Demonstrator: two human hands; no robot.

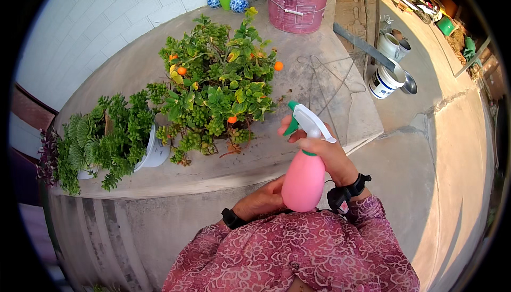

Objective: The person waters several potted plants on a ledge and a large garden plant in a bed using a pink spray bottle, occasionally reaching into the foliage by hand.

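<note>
A pink plastic spray bottle (304,178) with a white and green trigger head stands upright close to the body. My right hand (329,148) grips its neck, with fingers near the green trigger. Low on the bottle's left side, my left hand (263,198) supports it, its fingers partly hidden behind. The nozzle points left, towards a leafy potted plant (223,88) with small orange fruits. Left of that plant, trailing green succulents (119,140) grow from a white pot (155,152). Both wrists wear black straps.
A raised concrete ledge (191,178) bears the plants, a bent wire hanger (323,66) and a large pink bucket (297,4). Blue and white vases (239,3) and a green cup (226,0) stand by the brick wall. A white bucket (383,82) sits on lower ground at right.
</note>
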